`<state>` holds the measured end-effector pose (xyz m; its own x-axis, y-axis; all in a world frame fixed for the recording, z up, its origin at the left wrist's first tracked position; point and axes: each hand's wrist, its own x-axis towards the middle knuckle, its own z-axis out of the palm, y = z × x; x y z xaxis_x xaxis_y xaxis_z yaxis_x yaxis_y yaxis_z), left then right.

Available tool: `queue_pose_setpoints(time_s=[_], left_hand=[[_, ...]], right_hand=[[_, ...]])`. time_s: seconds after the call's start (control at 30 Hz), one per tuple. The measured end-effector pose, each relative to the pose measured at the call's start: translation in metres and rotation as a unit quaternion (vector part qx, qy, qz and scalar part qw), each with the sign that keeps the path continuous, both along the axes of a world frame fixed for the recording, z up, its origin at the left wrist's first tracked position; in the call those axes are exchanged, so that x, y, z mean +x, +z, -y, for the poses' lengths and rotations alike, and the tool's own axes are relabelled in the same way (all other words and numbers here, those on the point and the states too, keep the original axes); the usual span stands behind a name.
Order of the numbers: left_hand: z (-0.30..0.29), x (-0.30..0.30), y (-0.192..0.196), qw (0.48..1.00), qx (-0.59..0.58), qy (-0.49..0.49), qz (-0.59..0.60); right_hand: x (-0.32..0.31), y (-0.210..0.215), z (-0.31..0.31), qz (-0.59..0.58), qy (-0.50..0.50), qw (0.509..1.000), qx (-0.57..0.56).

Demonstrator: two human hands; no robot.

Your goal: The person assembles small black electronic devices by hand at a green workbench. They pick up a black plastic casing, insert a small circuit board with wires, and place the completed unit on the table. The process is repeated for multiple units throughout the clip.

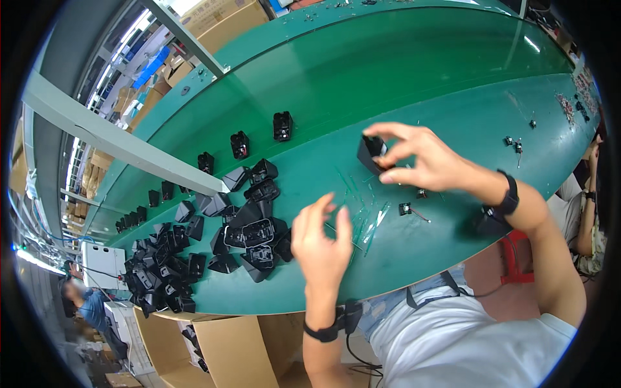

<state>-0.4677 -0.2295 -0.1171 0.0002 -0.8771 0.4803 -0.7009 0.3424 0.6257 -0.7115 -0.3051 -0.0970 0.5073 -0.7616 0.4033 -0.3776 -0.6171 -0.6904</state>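
Note:
My right hand (420, 155) grips a black plastic housing (370, 156) between thumb and fingers, tilted just above the green table (414, 249). Lower and to the left, my left hand (321, 242) hovers with thumb and fingers apart, holding nothing I can see. Thin clear-green strips (372, 226) lie scattered between the hands. Below my right hand sits a small black part with a wire (405, 209). To the left of my left hand is a loose heap of black housings (249, 233).
A denser pile of black housings (162, 268) fills the table's left end. Several assembled housings (283, 126) stand in a line on the green belt (336, 84). A metal post (129, 139) crosses the left side. An open carton (226, 346) stands below the edge.

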Motion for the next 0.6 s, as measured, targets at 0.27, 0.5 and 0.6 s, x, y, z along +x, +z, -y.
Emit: queue_pose_setpoints(time_s=[0.27,0.5,0.6], left_hand=[[-0.049,0.069,-0.012,0.96,-0.002,0.128,0.248],[-0.048,0.073,-0.025,0.956,0.002,0.105,0.273],[-0.045,0.074,-0.029,0.958,-0.005,0.103,0.269]], right_hand=[[0.066,-0.028,0.138,-0.205,-0.082,0.972,-0.081],[0.063,-0.044,0.155,-0.251,-0.102,0.956,-0.114],[0.04,-0.036,0.137,-0.206,-0.1,0.961,-0.154]])
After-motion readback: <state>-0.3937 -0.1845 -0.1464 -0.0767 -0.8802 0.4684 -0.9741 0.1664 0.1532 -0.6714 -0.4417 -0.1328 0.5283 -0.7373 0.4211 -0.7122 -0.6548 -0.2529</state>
